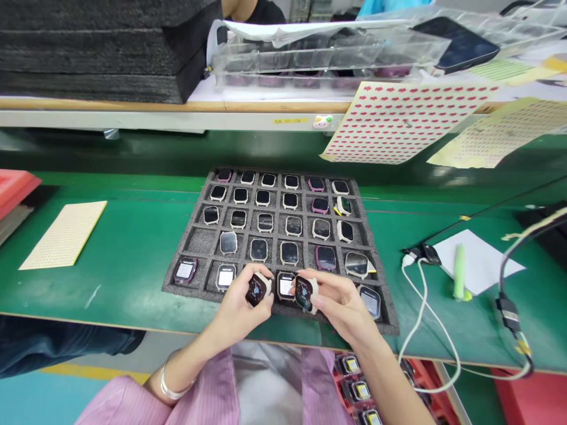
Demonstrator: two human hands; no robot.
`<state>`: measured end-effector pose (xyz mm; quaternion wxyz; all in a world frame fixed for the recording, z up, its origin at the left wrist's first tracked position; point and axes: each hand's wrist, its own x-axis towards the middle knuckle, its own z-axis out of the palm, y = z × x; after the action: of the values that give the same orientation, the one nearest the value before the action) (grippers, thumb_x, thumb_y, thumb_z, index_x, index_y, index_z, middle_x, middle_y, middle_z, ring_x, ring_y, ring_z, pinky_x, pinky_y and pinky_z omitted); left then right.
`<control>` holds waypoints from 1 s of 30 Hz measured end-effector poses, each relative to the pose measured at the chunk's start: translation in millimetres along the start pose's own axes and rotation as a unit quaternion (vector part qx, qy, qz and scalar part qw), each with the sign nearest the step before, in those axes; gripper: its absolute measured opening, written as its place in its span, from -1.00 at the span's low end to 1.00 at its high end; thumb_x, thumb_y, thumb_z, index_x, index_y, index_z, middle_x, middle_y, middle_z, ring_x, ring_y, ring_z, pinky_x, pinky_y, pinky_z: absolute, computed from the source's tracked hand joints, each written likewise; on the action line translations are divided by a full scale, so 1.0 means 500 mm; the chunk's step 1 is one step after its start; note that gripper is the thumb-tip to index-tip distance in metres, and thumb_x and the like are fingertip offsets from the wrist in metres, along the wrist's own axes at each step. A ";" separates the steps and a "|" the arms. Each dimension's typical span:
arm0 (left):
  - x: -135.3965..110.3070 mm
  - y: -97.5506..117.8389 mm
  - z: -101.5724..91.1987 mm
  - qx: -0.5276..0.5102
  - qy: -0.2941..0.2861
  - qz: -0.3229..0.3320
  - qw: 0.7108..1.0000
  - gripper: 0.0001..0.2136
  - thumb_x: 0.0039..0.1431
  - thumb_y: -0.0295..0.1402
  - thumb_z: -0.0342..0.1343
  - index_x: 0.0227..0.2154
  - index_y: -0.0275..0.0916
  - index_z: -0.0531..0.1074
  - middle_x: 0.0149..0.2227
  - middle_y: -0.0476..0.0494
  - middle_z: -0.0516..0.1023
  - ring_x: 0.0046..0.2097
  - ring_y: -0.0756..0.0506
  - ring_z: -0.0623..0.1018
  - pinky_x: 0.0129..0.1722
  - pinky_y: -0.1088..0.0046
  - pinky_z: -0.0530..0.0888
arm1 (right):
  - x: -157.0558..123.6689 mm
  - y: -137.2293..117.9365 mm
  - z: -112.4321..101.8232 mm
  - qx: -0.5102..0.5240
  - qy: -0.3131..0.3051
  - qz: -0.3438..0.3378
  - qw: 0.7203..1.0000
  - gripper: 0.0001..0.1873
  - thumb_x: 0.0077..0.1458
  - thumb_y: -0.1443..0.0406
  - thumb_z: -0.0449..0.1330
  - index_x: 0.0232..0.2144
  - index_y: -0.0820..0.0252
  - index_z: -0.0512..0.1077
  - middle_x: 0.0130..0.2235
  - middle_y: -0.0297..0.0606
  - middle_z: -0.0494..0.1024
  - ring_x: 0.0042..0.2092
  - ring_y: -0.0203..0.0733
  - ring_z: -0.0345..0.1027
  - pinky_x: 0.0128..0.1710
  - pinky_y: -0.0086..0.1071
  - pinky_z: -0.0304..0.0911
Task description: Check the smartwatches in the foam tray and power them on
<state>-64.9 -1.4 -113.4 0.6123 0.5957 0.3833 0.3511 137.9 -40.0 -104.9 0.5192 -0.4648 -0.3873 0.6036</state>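
Note:
My left hand is closed around a smartwatch body with a lit dark screen. Another smartwatch body, pale-cased and also lit, is gripped by the fingers of my right hand. Both are held over the front row of a grey foam tray on the green bench. In its compartments lie several strapless watch bodies, some with pale cases, some purple. A few in the front row show white screens, like the watch left of my left hand and the one between my hands.
Pale cards lie at left, near a red bin. White cables, a paper sheet and a green marker are at right. Sticker sheets hang from the shelf, which bears black foam and clear trays.

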 end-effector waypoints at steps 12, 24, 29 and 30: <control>-0.004 0.000 0.000 -0.043 0.017 -0.011 0.999 -0.73 0.14 -0.45 0.07 -0.09 -0.18 0.23 -0.44 0.07 0.24 -0.53 0.10 0.30 -0.55 0.62 0.28 | -0.003 -0.002 -0.002 0.006 0.006 -0.016 1.000 -0.65 -0.14 0.20 0.44 -0.22 0.08 0.59 -0.15 -0.19 0.57 -0.24 -0.11 0.47 -0.33 -0.39 0.41; 0.009 -0.002 -0.002 -0.173 -0.050 -0.034 0.983 -0.49 0.11 -0.42 0.12 0.12 -0.19 0.11 -0.24 -0.10 0.39 -0.31 -0.01 0.47 -0.33 0.47 0.50 | 0.001 -0.011 0.007 0.068 -0.035 0.055 0.996 -0.51 0.14 0.24 0.24 0.12 0.05 0.34 -0.04 -0.13 0.54 -0.02 -0.02 0.42 0.03 -0.10 0.28; 0.008 -0.006 -0.015 -0.173 -0.064 -0.084 0.979 -0.54 0.17 -0.42 0.00 0.15 -0.17 0.14 -0.07 -0.21 0.39 -0.19 -0.10 0.52 -0.20 0.30 0.53 | -0.003 -0.003 0.011 0.059 -0.008 0.063 0.996 -0.48 0.11 0.23 0.26 0.13 0.06 0.33 -0.03 -0.15 0.53 0.00 -0.01 0.40 0.02 -0.08 0.30; 0.008 -0.007 -0.016 -0.175 -0.065 -0.089 0.978 -0.54 0.17 -0.42 -0.02 0.15 -0.16 0.15 -0.05 -0.20 0.39 -0.18 -0.11 0.52 -0.19 0.27 0.53 | -0.004 -0.002 0.013 0.060 -0.008 0.061 0.996 -0.48 0.11 0.23 0.26 0.13 0.05 0.33 -0.02 -0.15 0.52 0.00 -0.01 0.40 0.02 -0.08 0.30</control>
<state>-70.4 5.7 -117.1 0.7592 0.4646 0.3271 0.3174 132.1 -41.8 -101.9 0.5052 -0.4509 -0.3254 0.6600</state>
